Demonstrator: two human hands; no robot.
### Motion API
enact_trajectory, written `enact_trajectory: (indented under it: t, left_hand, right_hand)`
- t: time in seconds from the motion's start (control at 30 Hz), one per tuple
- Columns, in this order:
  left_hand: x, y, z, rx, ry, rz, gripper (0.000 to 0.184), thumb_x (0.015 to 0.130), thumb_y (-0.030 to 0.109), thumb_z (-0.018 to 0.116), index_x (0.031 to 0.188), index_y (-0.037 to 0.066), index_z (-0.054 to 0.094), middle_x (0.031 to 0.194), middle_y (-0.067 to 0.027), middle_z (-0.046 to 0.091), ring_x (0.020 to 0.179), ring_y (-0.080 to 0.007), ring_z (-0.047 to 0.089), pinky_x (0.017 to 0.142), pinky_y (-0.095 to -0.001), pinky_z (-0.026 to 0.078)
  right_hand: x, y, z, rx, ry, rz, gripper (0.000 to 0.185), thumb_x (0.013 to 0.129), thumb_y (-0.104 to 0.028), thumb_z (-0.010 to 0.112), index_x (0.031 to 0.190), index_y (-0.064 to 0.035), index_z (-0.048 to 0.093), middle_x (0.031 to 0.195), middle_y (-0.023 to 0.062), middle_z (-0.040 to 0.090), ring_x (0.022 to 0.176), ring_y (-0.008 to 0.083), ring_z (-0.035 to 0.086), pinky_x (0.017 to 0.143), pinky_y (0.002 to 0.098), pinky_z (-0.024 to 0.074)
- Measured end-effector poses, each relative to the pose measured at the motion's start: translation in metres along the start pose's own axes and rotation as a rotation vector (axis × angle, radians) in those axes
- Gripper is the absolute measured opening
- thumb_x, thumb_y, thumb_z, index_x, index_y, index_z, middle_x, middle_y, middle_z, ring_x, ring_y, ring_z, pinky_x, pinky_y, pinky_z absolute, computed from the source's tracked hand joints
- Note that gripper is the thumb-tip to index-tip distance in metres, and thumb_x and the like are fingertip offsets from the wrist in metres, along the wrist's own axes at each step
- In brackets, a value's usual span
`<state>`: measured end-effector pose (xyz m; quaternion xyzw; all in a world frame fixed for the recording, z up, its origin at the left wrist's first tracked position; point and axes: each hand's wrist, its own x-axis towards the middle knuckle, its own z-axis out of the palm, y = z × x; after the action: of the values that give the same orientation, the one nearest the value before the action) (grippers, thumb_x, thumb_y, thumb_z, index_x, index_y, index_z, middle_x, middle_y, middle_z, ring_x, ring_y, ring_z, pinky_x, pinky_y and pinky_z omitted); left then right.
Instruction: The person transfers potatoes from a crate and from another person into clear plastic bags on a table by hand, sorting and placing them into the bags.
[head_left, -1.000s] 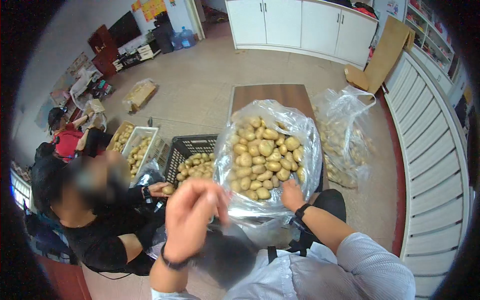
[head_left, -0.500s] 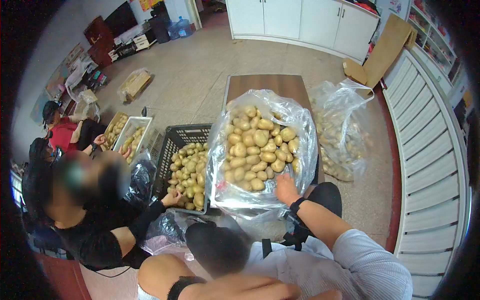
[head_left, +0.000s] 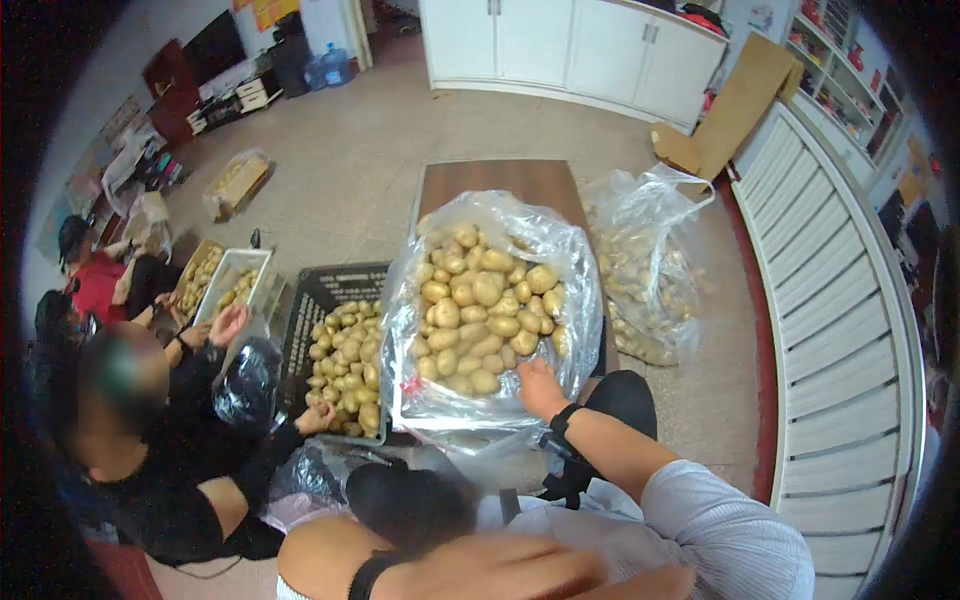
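Observation:
My right hand point(head_left: 542, 390), a dark band at its wrist, rests at the near right edge of the potatoes point(head_left: 487, 290) heaped in a clear plastic bag point(head_left: 480, 410). Its fingers look curled in against the plastic; what they hold, if anything, is hidden. The bag spreads over a white-rimmed tray on a brown table point(head_left: 500, 180). Close to the camera, low in the view, my left hand point(head_left: 510, 568) is held over my lap, blurred, with its fingers stretched out and nothing seen in them.
Left of the table stands a black crate point(head_left: 340, 280) of potatoes; a co-worker's hand point(head_left: 316, 418) reaches in. A tied bag of potatoes point(head_left: 650, 270) is on the floor at right, beside a white railing point(head_left: 840, 300). Another person sits farther left near a white crate point(head_left: 236, 262).
The scene has shifted left in view as my head turned. My right hand stays by the potatoes. The nearest co-worker's head has moved back from the crate.

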<state>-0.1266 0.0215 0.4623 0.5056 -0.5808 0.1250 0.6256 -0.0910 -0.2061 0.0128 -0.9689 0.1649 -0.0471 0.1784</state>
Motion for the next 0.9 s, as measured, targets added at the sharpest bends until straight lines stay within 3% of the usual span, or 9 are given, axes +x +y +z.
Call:
enact_trajectory:
  t: [0.13,0.2,0.27,0.37,0.5,0.6,0.67,0.8,0.9]
  left_hand:
    - [-0.010,0.000,-0.036,0.024,-0.331,-0.366,0.018,0.064,0.012,0.073,0.078,0.003,0.066,0.084,-0.0156,0.068,0.054,-0.0244,0.058,0.046,-0.0302,0.049]
    - [-0.028,-0.044,-0.027,-0.308,0.020,0.320,0.024,0.070,0.014,0.074,0.091,0.007,0.066,0.100,-0.0227,0.065,0.056,-0.0277,0.060,0.048,-0.0366,0.053]
    - [-0.048,-0.068,-0.028,-0.167,0.129,0.233,0.022,0.080,0.015,0.067,0.099,0.007,0.063,0.101,-0.0187,0.063,0.062,-0.0285,0.063,0.053,-0.0387,0.055]
    - [-0.058,-0.103,-0.035,0.203,0.146,-0.167,0.026,0.090,0.003,0.052,0.116,0.002,0.054,0.092,-0.0099,0.062,0.065,-0.0176,0.060,0.059,-0.0309,0.052]
    - [-0.110,-0.196,-0.040,-0.110,0.268,-0.881,0.025,0.092,-0.001,0.048,0.117,0.000,0.052,0.106,-0.0090,0.057,0.064,-0.0105,0.057,0.056,-0.0228,0.050]
    - [-0.164,-0.258,-0.045,-0.155,0.342,-1.085,0.021,0.092,0.007,0.055,0.113,0.004,0.054,0.100,-0.0075,0.058,0.059,-0.0100,0.056,0.049,-0.0238,0.049]
    - [-0.189,-0.281,-0.048,-0.125,0.369,-1.277,0.022,0.091,0.013,0.058,0.110,0.004,0.054,0.096,-0.0068,0.059,0.058,-0.0107,0.057,0.046,-0.0244,0.047]
    - [-0.209,-0.302,-0.047,-0.254,0.374,-1.474,0.021,0.090,0.014,0.058,0.109,0.005,0.055,0.093,-0.0068,0.059,0.054,-0.0156,0.057,0.045,-0.0293,0.048]
    - [-0.221,-0.313,-0.047,-0.262,0.331,-1.499,0.024,0.090,0.015,0.058,0.113,0.006,0.053,0.097,-0.0080,0.060,0.057,-0.0198,0.059,0.047,-0.0340,0.051]
  right_hand:
    - [0.002,0.000,0.006,0.004,0.006,0.044,0.027,0.072,-0.005,0.058,0.099,0.0008,0.058,0.104,0.0254,0.055,0.099,0.0424,0.051,0.088,0.0492,0.0408]
    - [0.001,-0.008,-0.011,0.079,0.012,0.061,0.029,0.072,-0.004,0.058,0.100,0.0015,0.060,0.103,0.0250,0.056,0.099,0.0418,0.052,0.089,0.0493,0.0407]
    - [0.001,-0.005,-0.001,0.135,0.057,0.034,0.028,0.072,-0.004,0.054,0.099,0.0011,0.059,0.105,0.0250,0.057,0.102,0.0406,0.053,0.091,0.0526,0.0387]
    - [0.008,-0.005,0.005,0.202,0.112,0.132,0.029,0.073,-0.008,0.057,0.100,0.0001,0.060,0.097,0.0237,0.061,0.098,0.0426,0.055,0.088,0.0512,0.0433]
    - [0.011,-0.014,-0.019,0.516,0.036,0.249,0.038,0.072,-0.016,0.061,0.106,0.0012,0.060,0.099,0.0262,0.062,0.097,0.0445,0.059,0.084,0.0491,0.0485]
    - [0.010,-0.020,-0.017,0.543,0.165,0.334,0.041,0.073,-0.019,0.062,0.109,0.0013,0.060,0.098,0.0265,0.064,0.096,0.0415,0.061,0.084,0.0484,0.0494]
    - [0.016,-0.009,-0.005,0.378,0.126,0.094,0.039,0.077,-0.024,0.061,0.108,0.0000,0.060,0.095,0.0249,0.065,0.088,0.0354,0.065,0.078,0.0438,0.0518]
    - [0.025,-0.022,-0.015,0.842,-0.094,0.443,0.030,0.089,-0.028,0.052,0.103,-0.0035,0.060,0.081,0.0101,0.061,0.063,0.0207,0.062,0.050,0.0319,0.0479]
    - [0.035,-0.030,0.004,1.174,-0.095,0.314,0.032,0.094,-0.033,0.046,0.099,-0.0047,0.060,0.082,0.0042,0.060,0.056,0.0146,0.058,0.044,0.0287,0.0440]
